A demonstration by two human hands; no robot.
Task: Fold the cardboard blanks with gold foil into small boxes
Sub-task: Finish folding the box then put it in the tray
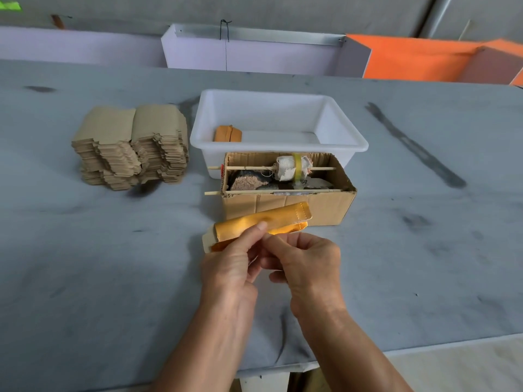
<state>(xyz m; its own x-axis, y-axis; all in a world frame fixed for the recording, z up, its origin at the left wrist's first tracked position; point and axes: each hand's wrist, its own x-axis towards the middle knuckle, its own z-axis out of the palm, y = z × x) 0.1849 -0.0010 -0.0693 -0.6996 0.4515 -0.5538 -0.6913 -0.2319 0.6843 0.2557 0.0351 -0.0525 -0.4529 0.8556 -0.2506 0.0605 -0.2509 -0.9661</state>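
Note:
I hold one cardboard blank with gold foil (271,220) above the grey table (99,264), partly folded over along its length. My left hand (232,264) pinches it, thumb pressed on the gold face. My right hand (305,261) grips the blank's near edge from the right, its fingers curled under. A tall stack of flat brown blanks (133,145) stands at the left of the table. One folded gold box (227,133) lies in the white plastic tub (342,128) behind.
An open corrugated carton (288,205) sits just beyond my hands, holding two wooden sticks, a wrapped roll and stones. Purple and orange boards stand along the table's far edge. The table's near edge runs below my forearms.

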